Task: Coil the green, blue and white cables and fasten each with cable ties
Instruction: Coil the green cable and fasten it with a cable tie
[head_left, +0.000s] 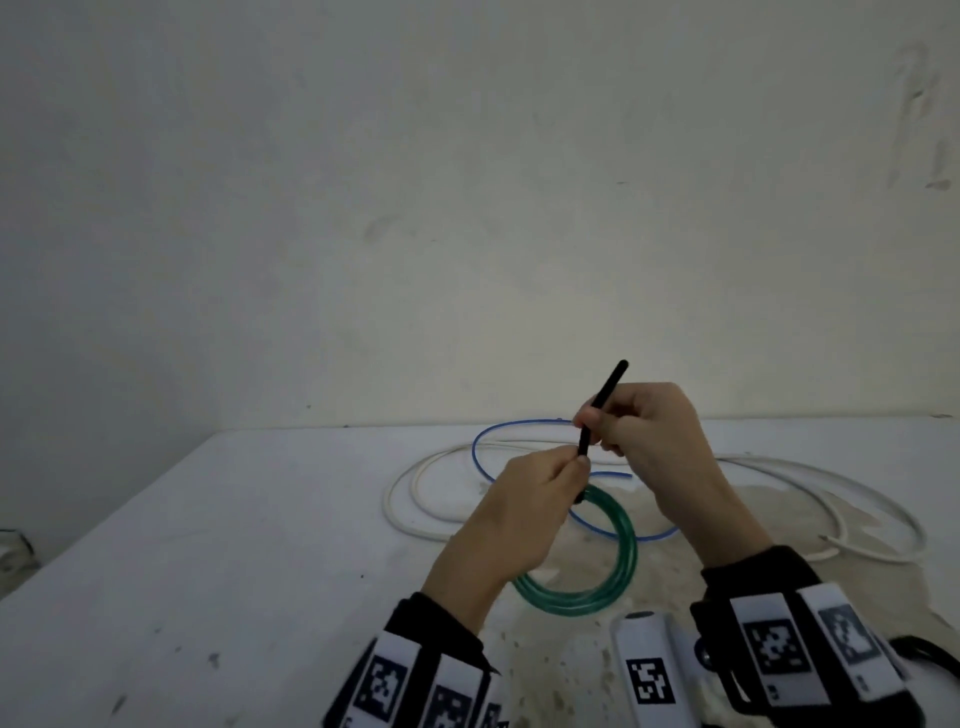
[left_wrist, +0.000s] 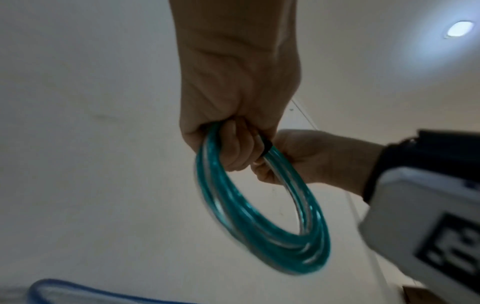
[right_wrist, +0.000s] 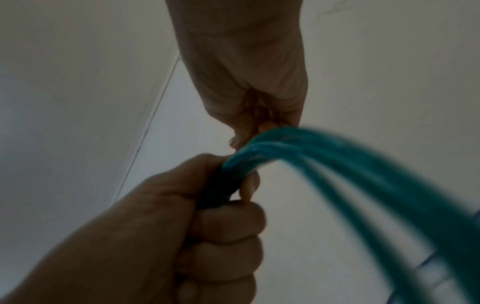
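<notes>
The green cable (head_left: 618, 566) is wound into a coil and hangs above the table from my left hand (head_left: 575, 470), whose fingers curl round its top. In the left wrist view the green coil (left_wrist: 259, 216) dangles below my left hand (left_wrist: 233, 152). A black cable tie (head_left: 602, 405) is wrapped round the coil at that grip and sticks up and to the right. My right hand (head_left: 592, 423) pinches the tie just above the left hand. The black tie (right_wrist: 218, 191) looks blurred in the right wrist view. The blue cable (head_left: 480, 457) and the white cable (head_left: 402, 512) lie loose on the table.
The white table (head_left: 208, 545) meets a bare wall at the back, and its left edge runs diagonally at the lower left. The white cable spreads far to the right (head_left: 883, 512). A stained patch (head_left: 571, 660) covers the table near me.
</notes>
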